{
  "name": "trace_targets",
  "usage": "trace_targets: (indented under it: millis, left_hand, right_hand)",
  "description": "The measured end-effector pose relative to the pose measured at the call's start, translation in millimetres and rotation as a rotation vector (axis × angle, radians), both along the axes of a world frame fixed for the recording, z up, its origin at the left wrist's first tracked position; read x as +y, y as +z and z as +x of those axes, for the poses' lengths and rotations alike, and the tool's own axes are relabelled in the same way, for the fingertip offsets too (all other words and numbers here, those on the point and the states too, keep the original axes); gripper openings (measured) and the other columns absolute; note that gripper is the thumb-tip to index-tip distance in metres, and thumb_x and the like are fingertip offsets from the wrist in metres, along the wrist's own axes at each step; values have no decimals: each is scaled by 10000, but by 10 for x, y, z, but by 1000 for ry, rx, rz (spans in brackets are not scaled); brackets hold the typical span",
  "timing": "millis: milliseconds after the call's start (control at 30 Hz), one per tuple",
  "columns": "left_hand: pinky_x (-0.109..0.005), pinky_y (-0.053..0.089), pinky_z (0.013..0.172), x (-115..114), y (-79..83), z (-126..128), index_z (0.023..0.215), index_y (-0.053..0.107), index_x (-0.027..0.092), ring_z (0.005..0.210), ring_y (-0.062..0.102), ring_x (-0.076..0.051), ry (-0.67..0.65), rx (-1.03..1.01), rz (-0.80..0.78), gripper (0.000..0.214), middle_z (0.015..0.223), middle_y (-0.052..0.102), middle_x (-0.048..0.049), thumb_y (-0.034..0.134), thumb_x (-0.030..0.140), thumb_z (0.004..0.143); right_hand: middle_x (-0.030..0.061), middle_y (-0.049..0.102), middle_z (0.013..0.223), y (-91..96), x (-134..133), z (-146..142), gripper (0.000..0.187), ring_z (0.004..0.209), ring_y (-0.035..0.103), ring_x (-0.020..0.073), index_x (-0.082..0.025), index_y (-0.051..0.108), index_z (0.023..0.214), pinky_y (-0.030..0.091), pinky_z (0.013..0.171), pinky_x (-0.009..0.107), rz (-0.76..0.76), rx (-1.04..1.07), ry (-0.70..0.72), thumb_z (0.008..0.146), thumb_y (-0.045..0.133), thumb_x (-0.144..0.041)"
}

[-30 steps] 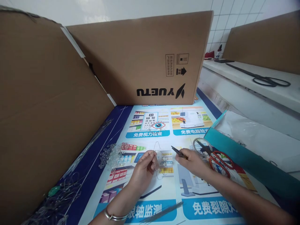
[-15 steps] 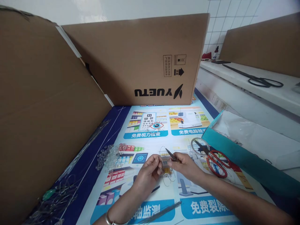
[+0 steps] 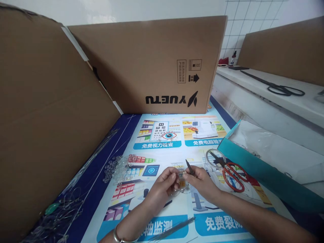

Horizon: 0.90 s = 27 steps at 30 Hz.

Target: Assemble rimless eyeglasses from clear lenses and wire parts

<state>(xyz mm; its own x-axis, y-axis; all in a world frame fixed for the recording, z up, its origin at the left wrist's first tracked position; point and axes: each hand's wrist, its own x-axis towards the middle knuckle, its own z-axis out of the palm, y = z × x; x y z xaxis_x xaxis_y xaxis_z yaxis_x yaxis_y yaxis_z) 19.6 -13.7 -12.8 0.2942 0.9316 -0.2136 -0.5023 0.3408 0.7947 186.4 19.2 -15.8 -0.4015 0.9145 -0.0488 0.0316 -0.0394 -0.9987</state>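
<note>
My left hand (image 3: pixel 165 182) is closed, with thumb and fingertips pinching a thin beaded wire (image 3: pixel 183 189). Clear beads and a loose loop of the wire hang between my two hands. My right hand (image 3: pixel 202 182) is wrapped round a dark tool with a pointed tip (image 3: pixel 188 166), the tip angled up and away. Its thumb and finger meet the beaded wire close to my left fingertips. Most of the tool is hidden in the palm, so its kind does not show. Clear loose beads (image 3: pixel 117 170) lie in a pile left of my hands.
Red-handled scissors (image 3: pixel 234 175) and a tape roll (image 3: pixel 208 158) lie on the right, beside a teal box (image 3: pixel 253 168). Thin wires (image 3: pixel 174 229) lie in front. Tangled wire (image 3: pixel 63 216) is at lower left. Cardboard panels (image 3: pixel 141 67) stand behind and left. Black scissors (image 3: pixel 283 89) rest on a ledge.
My hands have come closer together, the right thumb now near the left fingertips. The dark tool has tilted more upright, and the upper wire loop has dropped lower.
</note>
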Motion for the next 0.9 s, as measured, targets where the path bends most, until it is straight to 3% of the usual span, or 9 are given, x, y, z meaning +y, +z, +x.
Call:
trace_targets:
  millis: [167,467,600,900]
  left_hand:
    - [-228,362,613,-4,-16,23,962,510,200,681,473,-108,-8,140,140,277,790,475,5,668,217,735]
    - [-198,317,549,7,-53,78,854,493,193,611,411,-79,56,342,194,305,723,423,42,711,132,650]
    - [-197,273,514,4,-15,54,713,441,175,566,374,-71,10,300,153,281,642,406,52,709,121,648]
    - [-212,269,510,-25,88,5,704,426,177,536,381,-71,-68,57,74,310,596,403,50,731,162,648]
  right_hand:
    - [-25,465,667,2,-1,3,206,622,417,106,-156,508,760,346,574,216,30,-48,9,793,551,-354]
    - [-20,468,663,38,-15,-18,241,619,418,110,-159,504,738,340,574,223,56,-68,10,802,532,-390]
    - [-19,469,665,24,-21,-16,225,625,418,110,-155,507,749,341,576,224,48,-67,6,807,528,-371]
    - [-30,422,633,-18,-24,2,262,593,383,102,-159,483,724,325,551,223,92,-94,1,804,521,-406]
